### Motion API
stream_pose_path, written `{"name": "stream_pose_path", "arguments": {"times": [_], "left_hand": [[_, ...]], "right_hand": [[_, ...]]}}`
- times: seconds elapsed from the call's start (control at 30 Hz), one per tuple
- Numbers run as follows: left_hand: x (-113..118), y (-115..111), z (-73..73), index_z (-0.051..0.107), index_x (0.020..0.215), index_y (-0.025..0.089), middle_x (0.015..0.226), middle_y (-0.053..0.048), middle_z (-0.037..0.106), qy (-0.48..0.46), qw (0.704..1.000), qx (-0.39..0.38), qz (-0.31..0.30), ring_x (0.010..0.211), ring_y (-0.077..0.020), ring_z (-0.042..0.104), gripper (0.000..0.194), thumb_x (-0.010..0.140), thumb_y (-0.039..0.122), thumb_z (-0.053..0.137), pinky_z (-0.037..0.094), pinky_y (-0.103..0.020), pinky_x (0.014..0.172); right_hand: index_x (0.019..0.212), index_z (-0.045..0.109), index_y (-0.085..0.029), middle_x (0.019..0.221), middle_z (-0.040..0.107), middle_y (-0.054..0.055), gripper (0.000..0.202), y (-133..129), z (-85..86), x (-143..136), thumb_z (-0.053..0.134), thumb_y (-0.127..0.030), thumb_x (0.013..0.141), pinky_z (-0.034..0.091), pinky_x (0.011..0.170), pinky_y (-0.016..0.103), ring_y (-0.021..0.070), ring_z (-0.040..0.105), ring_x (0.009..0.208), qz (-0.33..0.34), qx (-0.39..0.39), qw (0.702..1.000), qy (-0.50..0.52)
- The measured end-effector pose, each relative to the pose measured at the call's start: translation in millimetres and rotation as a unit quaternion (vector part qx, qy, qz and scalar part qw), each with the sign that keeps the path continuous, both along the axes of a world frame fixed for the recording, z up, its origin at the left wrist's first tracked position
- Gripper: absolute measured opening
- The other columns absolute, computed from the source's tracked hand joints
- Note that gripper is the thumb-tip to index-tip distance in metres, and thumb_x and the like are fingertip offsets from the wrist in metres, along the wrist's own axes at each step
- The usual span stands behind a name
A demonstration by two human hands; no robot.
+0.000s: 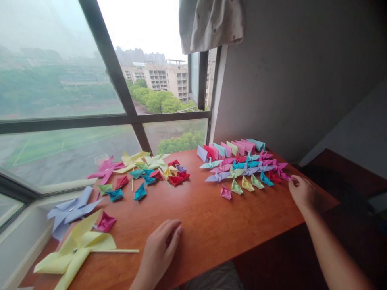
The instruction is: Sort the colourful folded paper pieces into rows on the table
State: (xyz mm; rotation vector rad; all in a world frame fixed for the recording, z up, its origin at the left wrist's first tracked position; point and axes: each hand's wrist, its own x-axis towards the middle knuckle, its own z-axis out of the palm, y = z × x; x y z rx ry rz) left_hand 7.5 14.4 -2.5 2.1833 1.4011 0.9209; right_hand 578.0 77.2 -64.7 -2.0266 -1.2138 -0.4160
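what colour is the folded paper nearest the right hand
Magenta; the folded paper by the right hand shows in the head view.

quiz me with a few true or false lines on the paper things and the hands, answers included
1. The right hand is by a magenta folded piece at the right end of the folded rows. True.
2. The left hand grips the large yellow pinwheel. False: it is apart from it, to the right of its stick.
3. On the right side, a yellow boat stands between two green ones. True.
4. The curtain reaches down to the table. False: it ends well above.
5. A pink boat is leftmost in the front row on the right side. True.
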Motion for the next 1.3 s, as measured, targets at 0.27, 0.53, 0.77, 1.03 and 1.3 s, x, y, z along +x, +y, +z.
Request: {"name": "stream_pose_path", "arguments": {"times": [0.27,0.53,0.77,1.03,1.3], "left_hand": [[0,-1,0.2,0.068,0.099,0.024,0.095,-0.004,0.073,-0.004,1.000,0.001,0.005,0.087,-0.0191,0.070,0.020,0.094,0.034,0.052,0.057,-0.026,0.075],[0,-3,0.0,0.067,0.100,0.023,0.096,-0.005,0.073,-0.003,1.000,-0.012,0.004,0.088,-0.0195,0.069,0.020,0.095,0.032,0.050,0.055,-0.027,0.076],[1,-3,1.2,0.067,0.099,0.022,0.094,-0.006,0.072,-0.009,1.000,-0.018,0.005,0.086,-0.0195,0.069,0.021,0.095,0.031,0.049,0.055,-0.027,0.076],[2,-4,2.7,0.068,0.098,0.022,0.092,-0.007,0.072,-0.010,1.000,-0.024,0.005,0.084,-0.0197,0.068,0.022,0.095,0.028,0.047,0.055,-0.028,0.075],[2,-4,3.3,0.069,0.095,0.023,0.087,-0.006,0.071,-0.017,1.000,-0.020,0.009,0.078,-0.0188,0.068,0.021,0.093,0.026,0.048,0.055,-0.027,0.072]], "right_hand": [[0.104,0.069,-0.012,0.096,0.067,0.016,0.036,-9,17.5,-25,0.050,-0.034,0.082,0.047,0.080,0.039,0.0273,0.062,0.086,-0.013,0.060,0.998,-0.024],[0.103,0.068,-0.017,0.103,0.069,0.013,0.029,-24,62.1,-162,0.052,-0.037,0.089,0.053,0.070,0.031,0.0197,0.064,0.075,0.145,0.083,0.985,0.044],[0.101,0.066,-0.023,0.097,0.068,0.007,0.021,-19,60.5,-310,0.048,-0.025,0.091,0.054,0.068,0.030,0.0183,0.065,0.078,0.404,0.004,0.903,0.144],[0.114,0.064,-0.024,0.103,0.067,0.003,0.031,37,53.3,-386,0.055,-0.020,0.085,0.050,0.078,0.030,0.0143,0.061,0.069,0.426,-0.130,0.884,0.143],[0.120,0.062,-0.025,0.111,0.066,0.006,0.033,75,56.0,-411,0.057,-0.022,0.087,0.046,0.081,0.030,0.0204,0.062,0.094,0.387,-0.164,0.902,0.101]]}}
